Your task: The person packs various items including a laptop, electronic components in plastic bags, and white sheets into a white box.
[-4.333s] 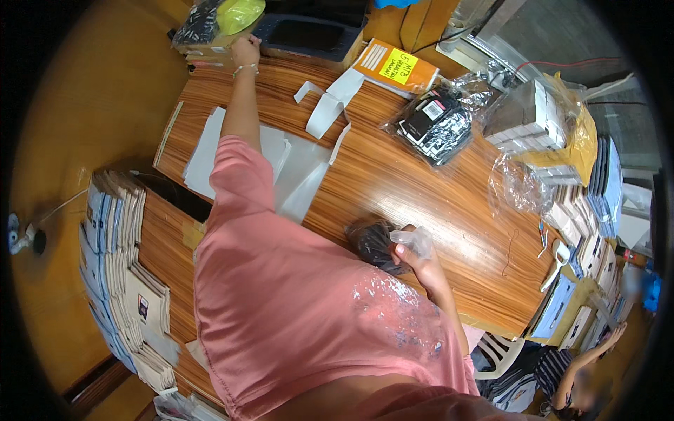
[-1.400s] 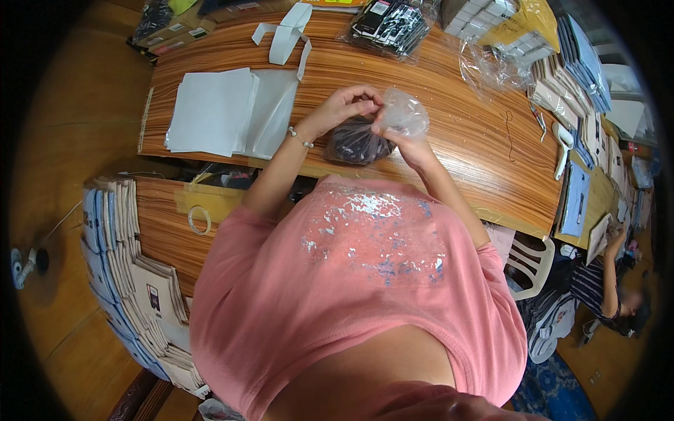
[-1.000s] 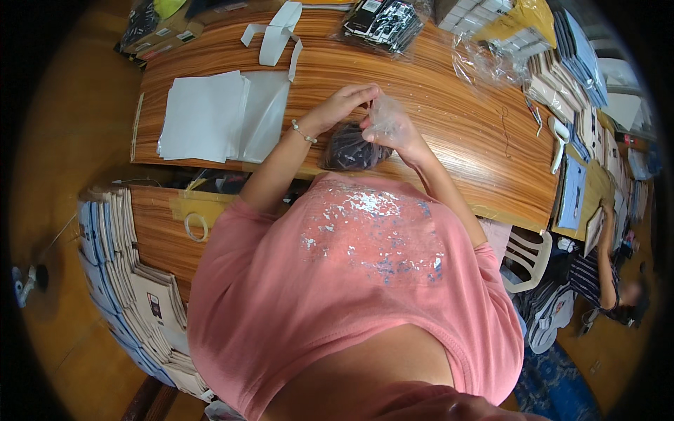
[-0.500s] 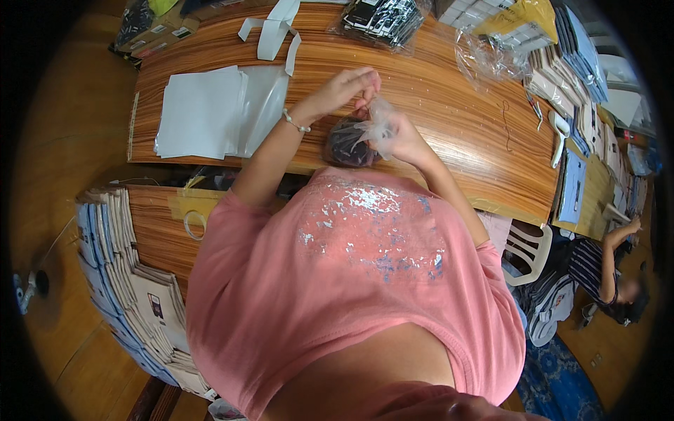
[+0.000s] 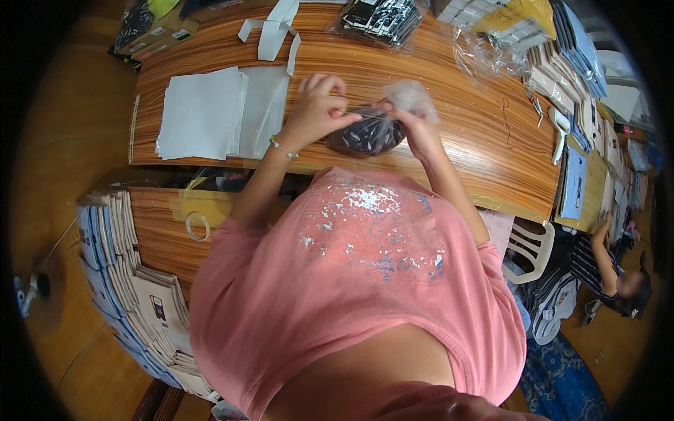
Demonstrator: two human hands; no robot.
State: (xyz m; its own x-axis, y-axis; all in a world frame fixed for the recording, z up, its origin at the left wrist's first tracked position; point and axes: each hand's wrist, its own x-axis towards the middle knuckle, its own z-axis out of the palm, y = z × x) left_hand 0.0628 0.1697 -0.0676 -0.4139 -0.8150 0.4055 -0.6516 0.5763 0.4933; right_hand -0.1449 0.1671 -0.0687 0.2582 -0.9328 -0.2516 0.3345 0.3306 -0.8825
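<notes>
A clear plastic bag [image 5: 368,133] of small dark pieces rests near the front edge of the wooden table. My right hand [image 5: 419,130] is closed around its gathered neck, and the loose cloudy top [image 5: 414,97] puffs out beyond the fingers. To the left of the bag, my left hand [image 5: 317,112] has curled fingers, its thumb pointing toward the neck. A thin pale band seems to stretch from this thumb to the bag's neck; its exact kind is too fine to make out.
White sheets [image 5: 200,112] and clear plastic sleeves [image 5: 261,112] lie at left. Farther back are white strips [image 5: 275,31] and a bag of black packets [image 5: 382,21]. A white-handled tool [image 5: 559,133] lies right. Folded garments [image 5: 140,295] are stacked at lower left. Another person [image 5: 604,270] is at far right.
My left hand has moved left and away from the bag's neck. The bag has turned and now shows its dark contents more fully. My right hand has shifted slightly right.
</notes>
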